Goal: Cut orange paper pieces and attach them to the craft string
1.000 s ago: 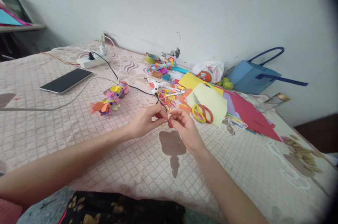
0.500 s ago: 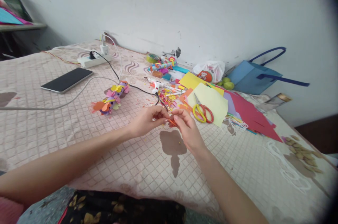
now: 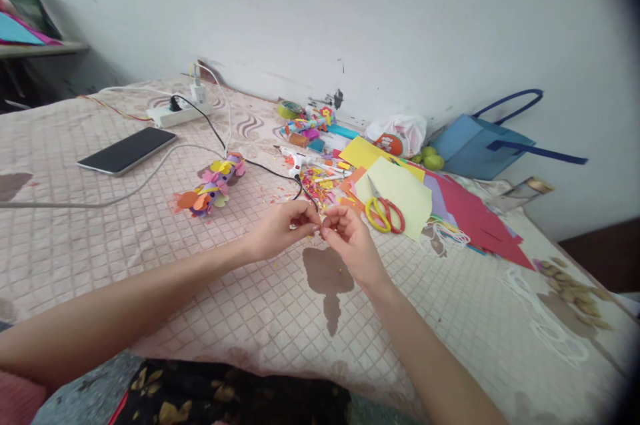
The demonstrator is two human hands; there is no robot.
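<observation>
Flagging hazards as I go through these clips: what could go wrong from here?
The black cord runs just beyond the left hand and right hand; a snag might drag the white glue gun, which could be hot. The scissors lie close to the right hand, so a sideways move might knock them. Anything between the fingertips is too small to make out; dropped, it might get lost among the paper scraps.

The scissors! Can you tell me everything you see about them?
The scissors have silver, metal-looking blades and two loop handles, one yellow, one red. They lie on a pale yellow sheet, blades pointing away from the person, loops reaching past its near edge. The blades look closed or nearly so. The right hand is nearby, not touching them.
</observation>
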